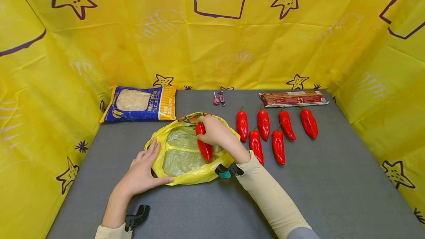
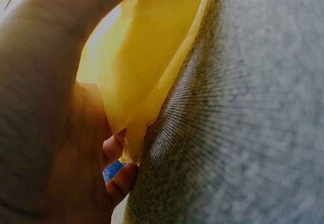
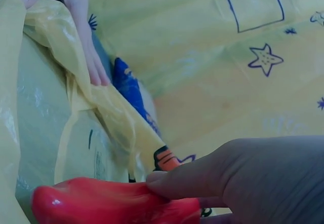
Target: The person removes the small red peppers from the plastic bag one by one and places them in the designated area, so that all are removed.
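Note:
In the head view, a yellow plastic bag (image 1: 196, 179) stands with its mouth wide and rim folded out on the grey table. My left hand (image 1: 141, 170) rests against its left side, fingers and thumb spread along the rim; in the left wrist view the bag's yellow wall (image 2: 147, 46) is beside the palm. Over the bag's mouth, my right hand (image 1: 216, 132) pinches a red pepper (image 1: 205, 149) between thumb and fingers. That pepper (image 3: 101, 201) points tip-down into the bag, whose visible inside shows only folded plastic.
Several red peppers (image 1: 278, 146) lie in two rows right of the bag. A long red packet (image 1: 293, 99) is behind them. At the back lie a lollipop (image 1: 216, 100) and a purple-wrapped sweet (image 1: 221, 98). A blue and yellow pasta bag (image 1: 139, 104) lies back left.

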`<state>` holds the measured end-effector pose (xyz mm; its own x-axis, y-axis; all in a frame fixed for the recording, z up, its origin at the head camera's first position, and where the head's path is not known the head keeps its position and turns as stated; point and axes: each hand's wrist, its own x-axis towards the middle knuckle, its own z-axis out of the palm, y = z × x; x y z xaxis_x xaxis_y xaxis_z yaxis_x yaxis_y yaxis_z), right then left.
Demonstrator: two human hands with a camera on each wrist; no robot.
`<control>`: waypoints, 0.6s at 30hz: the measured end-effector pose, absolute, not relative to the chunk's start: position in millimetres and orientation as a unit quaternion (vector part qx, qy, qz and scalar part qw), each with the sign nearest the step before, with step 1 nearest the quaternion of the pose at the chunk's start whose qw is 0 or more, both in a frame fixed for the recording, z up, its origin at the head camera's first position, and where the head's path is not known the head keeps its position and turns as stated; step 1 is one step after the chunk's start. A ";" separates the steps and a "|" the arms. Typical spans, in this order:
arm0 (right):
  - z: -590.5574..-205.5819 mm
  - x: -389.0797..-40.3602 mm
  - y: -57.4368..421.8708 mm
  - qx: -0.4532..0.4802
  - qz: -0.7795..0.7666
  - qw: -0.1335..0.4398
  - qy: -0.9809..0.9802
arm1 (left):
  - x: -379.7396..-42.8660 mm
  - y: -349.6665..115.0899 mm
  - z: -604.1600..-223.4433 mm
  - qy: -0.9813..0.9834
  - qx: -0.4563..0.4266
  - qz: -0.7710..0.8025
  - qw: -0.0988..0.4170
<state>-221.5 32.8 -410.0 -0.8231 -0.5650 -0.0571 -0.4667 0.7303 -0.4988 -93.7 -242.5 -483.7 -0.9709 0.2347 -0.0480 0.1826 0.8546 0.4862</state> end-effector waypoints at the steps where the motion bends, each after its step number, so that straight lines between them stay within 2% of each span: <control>1: -409.6 -221.4 33.0 -0.282 -0.242 0.103 0.923 | -93.5 -242.7 -484.0 0.962 0.108 0.246 0.054; 8: -400.6 -218.3 36.5 -0.302 -0.259 0.107 0.911 | -93.2 -243.6 -484.8 0.962 0.107 0.244 0.053; 18: -380.2 -211.2 47.6 -0.293 -0.308 0.081 0.902 | -93.3 -243.2 -483.4 0.963 0.105 0.242 0.056</control>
<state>-211.2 47.6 -380.2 -0.8157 -0.5774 0.0346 -0.4779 0.6390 -0.6027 -93.3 -243.2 -483.4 -0.9716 0.2298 -0.0572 0.1755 0.8609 0.4775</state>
